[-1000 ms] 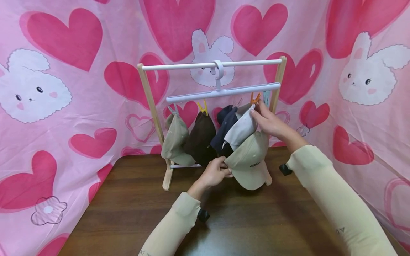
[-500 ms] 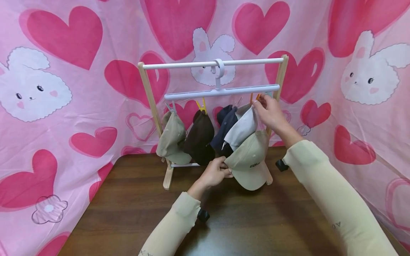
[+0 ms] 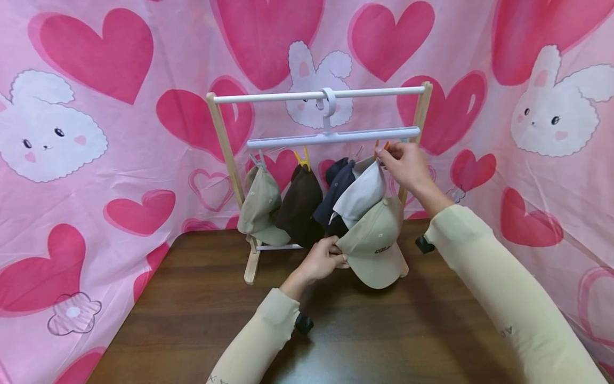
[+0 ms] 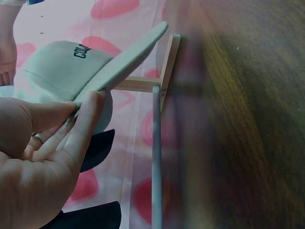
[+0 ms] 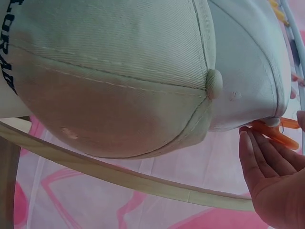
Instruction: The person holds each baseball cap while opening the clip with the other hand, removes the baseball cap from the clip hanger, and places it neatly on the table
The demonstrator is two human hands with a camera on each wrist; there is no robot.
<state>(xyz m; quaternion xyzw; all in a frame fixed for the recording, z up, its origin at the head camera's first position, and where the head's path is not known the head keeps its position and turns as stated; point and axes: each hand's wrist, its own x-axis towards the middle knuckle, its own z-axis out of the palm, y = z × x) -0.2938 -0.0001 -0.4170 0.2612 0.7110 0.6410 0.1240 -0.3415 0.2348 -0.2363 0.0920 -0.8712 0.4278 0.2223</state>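
Note:
My left hand [image 3: 322, 260] pinches the brim edge of a beige baseball cap [image 3: 376, 234] with dark lettering; thumb and fingers meet on the brim in the left wrist view. At the top of a white cap [image 3: 361, 193], just behind the beige one, my right hand [image 3: 408, 165] pinches an orange clothespin [image 3: 378, 148]. The right wrist view puts that orange clip between thumb and fingers, against the white cap's crown. Whether anything besides my left hand holds the beige cap is hidden.
A white hanger [image 3: 331, 137] hangs from a wooden rack [image 3: 225, 149]. Below it are a khaki cap [image 3: 260, 205] by a grey clip, a dark brown cap [image 3: 301, 205] by a yellow clip [image 3: 303, 157], and a navy cap [image 3: 334, 194]. The rack stands on a brown table [image 3: 192, 320].
My right hand has shifted slightly right and turned about the orange clothespin. The hanger and its caps swayed a little. The beige cap's brim dipped slightly; my left hand stayed in place.

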